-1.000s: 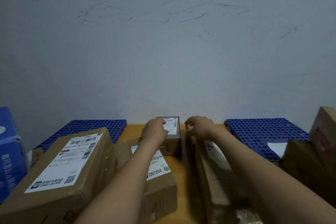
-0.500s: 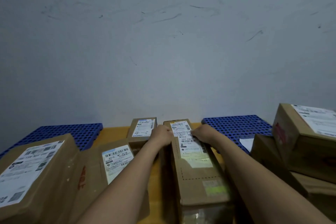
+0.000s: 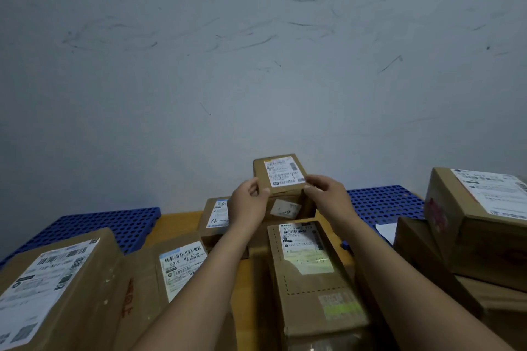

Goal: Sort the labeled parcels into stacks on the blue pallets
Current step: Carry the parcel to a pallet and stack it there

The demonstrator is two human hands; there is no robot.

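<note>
Mid-frame, left grip (image 3: 248, 205) and right grip (image 3: 328, 194) pinch the small brown cardboard parcel (image 3: 281, 172) by its sides, held aloft, label up. This is probably label-checking. Next it needs carrying to the frame-left blue perforated pallet (image 3: 114, 225) or frame-right blue perforated pallet (image 3: 382, 205).

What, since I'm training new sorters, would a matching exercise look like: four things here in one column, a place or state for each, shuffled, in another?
Things
1 small box
2 long box
3 left pallet
4 top right box

Places or states
A on top of other boxes at the right edge
B held up between left hand and right hand
C lying on the table, middle foreground
D blue, full of holes, far left

Pairs: 1-B, 2-C, 3-D, 4-A
</note>
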